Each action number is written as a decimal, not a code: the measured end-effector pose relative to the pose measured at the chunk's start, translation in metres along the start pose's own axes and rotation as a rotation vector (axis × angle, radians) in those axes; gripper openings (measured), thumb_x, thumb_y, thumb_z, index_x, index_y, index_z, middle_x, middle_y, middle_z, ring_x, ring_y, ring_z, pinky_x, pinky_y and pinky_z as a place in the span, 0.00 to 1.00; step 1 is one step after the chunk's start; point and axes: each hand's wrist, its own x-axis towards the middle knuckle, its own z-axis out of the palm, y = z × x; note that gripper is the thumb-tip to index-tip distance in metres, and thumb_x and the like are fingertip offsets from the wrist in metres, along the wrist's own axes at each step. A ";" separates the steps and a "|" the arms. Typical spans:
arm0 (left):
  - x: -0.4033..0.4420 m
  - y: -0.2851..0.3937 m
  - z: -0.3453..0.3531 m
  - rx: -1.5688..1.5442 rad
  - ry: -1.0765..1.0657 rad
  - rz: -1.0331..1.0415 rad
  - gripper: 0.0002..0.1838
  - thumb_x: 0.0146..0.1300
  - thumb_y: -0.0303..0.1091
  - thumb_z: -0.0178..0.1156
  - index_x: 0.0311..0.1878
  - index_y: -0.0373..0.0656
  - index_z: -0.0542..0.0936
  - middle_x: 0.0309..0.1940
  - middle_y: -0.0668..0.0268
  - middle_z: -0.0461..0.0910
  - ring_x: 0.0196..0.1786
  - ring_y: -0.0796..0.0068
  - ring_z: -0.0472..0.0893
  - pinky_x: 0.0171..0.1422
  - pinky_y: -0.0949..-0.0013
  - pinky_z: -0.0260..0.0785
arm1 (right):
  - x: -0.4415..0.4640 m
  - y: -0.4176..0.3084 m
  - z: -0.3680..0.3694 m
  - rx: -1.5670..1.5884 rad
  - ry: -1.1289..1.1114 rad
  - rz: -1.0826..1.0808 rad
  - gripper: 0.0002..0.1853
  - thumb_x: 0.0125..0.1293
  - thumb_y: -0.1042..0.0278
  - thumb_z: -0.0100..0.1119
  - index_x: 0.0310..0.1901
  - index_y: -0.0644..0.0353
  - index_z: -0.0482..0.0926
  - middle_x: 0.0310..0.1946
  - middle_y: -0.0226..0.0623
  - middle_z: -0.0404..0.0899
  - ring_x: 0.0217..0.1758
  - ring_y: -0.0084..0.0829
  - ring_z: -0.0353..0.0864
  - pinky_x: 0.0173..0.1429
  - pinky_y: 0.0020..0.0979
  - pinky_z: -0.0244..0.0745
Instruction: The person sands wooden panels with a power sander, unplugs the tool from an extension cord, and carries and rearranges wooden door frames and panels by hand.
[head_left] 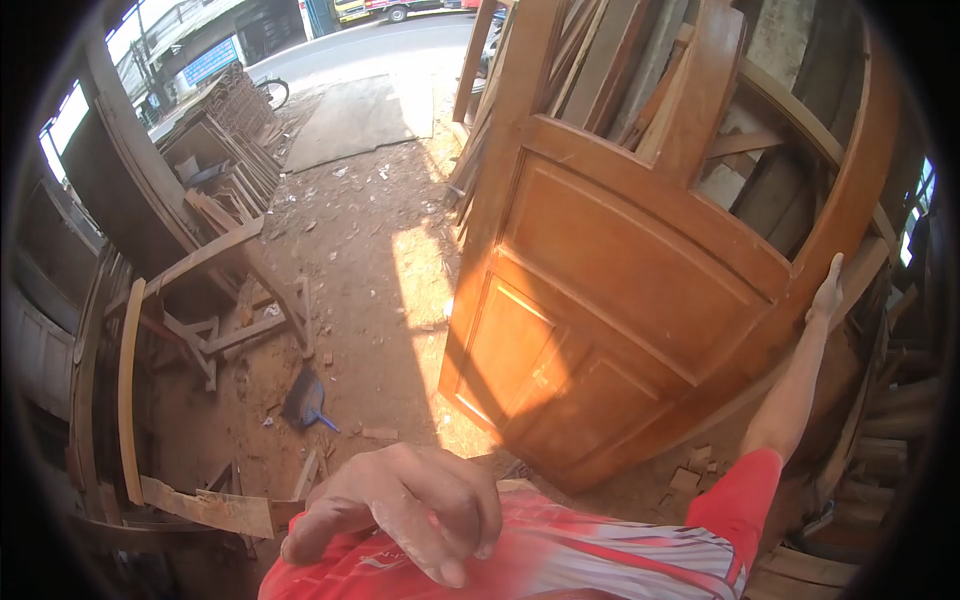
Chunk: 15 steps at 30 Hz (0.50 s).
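Observation:
A large orange-brown wooden door with raised panels and openings in its upper part stands tilted on the right. My right hand is at the door's right edge, fingers wrapped round it, with the arm stretched out. Close to the camera, in front of the red and white shirt, is my left hand. Its fingers are bent downward and spread a little, and nothing shows between them. The left hand is apart from the door.
Wooden boards lean behind the door. A wooden frame stand, a blue-handled dustpan and a curved wood strip are on the left. Stacked wood stands near the road. Scraps litter the dirt floor.

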 end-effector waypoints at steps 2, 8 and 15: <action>-0.009 0.001 -0.003 0.026 0.046 0.008 0.57 0.66 0.84 0.43 0.56 0.27 0.84 0.29 0.53 0.80 0.34 0.59 0.80 0.41 0.56 0.75 | -0.009 -0.009 -0.003 -0.006 0.010 0.004 0.47 0.74 0.33 0.58 0.76 0.72 0.65 0.77 0.45 0.67 0.77 0.38 0.69 0.79 0.35 0.63; -0.014 0.000 -0.031 0.174 0.267 -0.235 0.51 0.69 0.79 0.46 0.55 0.29 0.85 0.31 0.54 0.81 0.39 0.58 0.83 0.47 0.56 0.75 | -0.043 -0.039 -0.013 0.052 0.040 -0.074 0.44 0.75 0.37 0.59 0.76 0.72 0.66 0.76 0.43 0.68 0.76 0.37 0.69 0.78 0.34 0.63; -0.013 -0.010 -0.078 0.761 0.383 -0.549 0.34 0.76 0.60 0.55 0.63 0.33 0.80 0.46 0.55 0.83 0.52 0.62 0.82 0.62 0.59 0.73 | -0.125 -0.099 -0.042 0.100 0.063 -0.138 0.43 0.76 0.41 0.60 0.76 0.73 0.65 0.76 0.43 0.68 0.75 0.35 0.69 0.78 0.33 0.63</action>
